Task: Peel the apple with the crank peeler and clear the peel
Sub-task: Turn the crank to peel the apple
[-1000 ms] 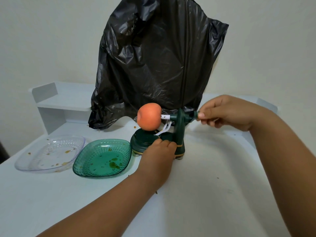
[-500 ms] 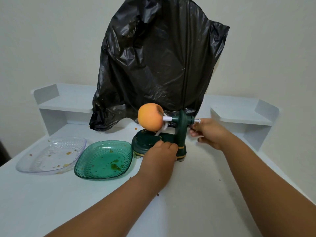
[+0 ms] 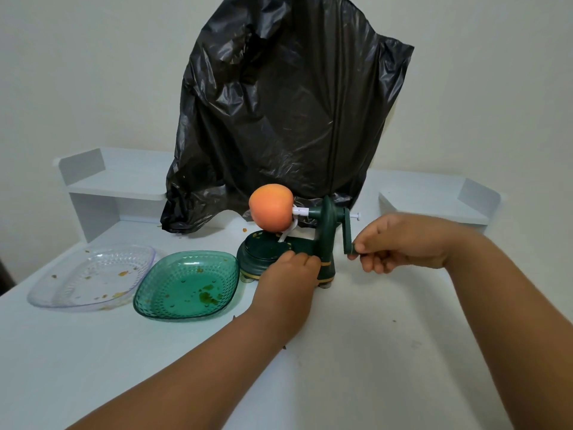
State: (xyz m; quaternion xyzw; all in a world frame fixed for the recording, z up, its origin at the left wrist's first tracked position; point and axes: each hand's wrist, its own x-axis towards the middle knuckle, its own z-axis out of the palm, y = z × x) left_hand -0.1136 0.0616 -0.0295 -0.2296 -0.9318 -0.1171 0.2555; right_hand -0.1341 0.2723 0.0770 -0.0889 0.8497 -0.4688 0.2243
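Note:
An orange-red apple [image 3: 271,207] is spiked on the white shaft of a dark green crank peeler [image 3: 325,240] standing on the white table. A white blade arm reaches up against the apple's lower right. My left hand [image 3: 286,283] grips the peeler's base from the front. To the right of the peeler, my right hand [image 3: 400,242] pinches the crank handle [image 3: 348,234], which points downward. No strip of peel is visible.
A green dish [image 3: 186,285] with bits of peel sits left of the peeler, and a clear dish [image 3: 93,279] lies further left. A black rubbish bag [image 3: 285,119] stands behind. White shelf units [image 3: 114,184] flank the back of the table [image 3: 372,352].
My right hand has carried the crank handle from the top of its turn down to the bottom. The apple has rotated. My left hand stays on the base.

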